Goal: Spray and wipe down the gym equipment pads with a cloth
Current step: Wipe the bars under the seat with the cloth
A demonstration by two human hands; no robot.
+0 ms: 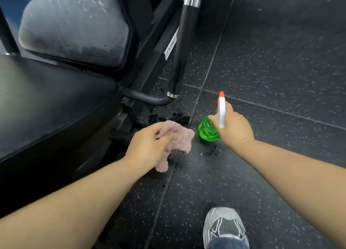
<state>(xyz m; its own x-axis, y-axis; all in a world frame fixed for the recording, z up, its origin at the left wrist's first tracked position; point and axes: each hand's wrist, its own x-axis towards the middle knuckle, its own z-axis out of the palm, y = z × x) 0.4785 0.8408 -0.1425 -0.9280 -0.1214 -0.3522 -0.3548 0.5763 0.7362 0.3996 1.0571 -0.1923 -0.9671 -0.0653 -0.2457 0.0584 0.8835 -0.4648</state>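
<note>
My left hand [148, 145] grips a crumpled pink cloth [177, 136] just right of the black seat pad [52, 108], above the floor. My right hand [234, 127] holds a green spray bottle [207, 130] by its white trigger head [221, 110], whose red nozzle points away from me. The bottle hangs low over the floor, close to the cloth. A grey-looking back pad [74, 27], streaked with wet marks, stands at the upper left behind the seat pad.
A black machine frame with a padded handle bar [184, 46] rises between the pads and the open floor. Dark speckled rubber tiles [271, 61] carry wet drops near the frame's foot. My grey sneaker [224, 228] stands at the bottom.
</note>
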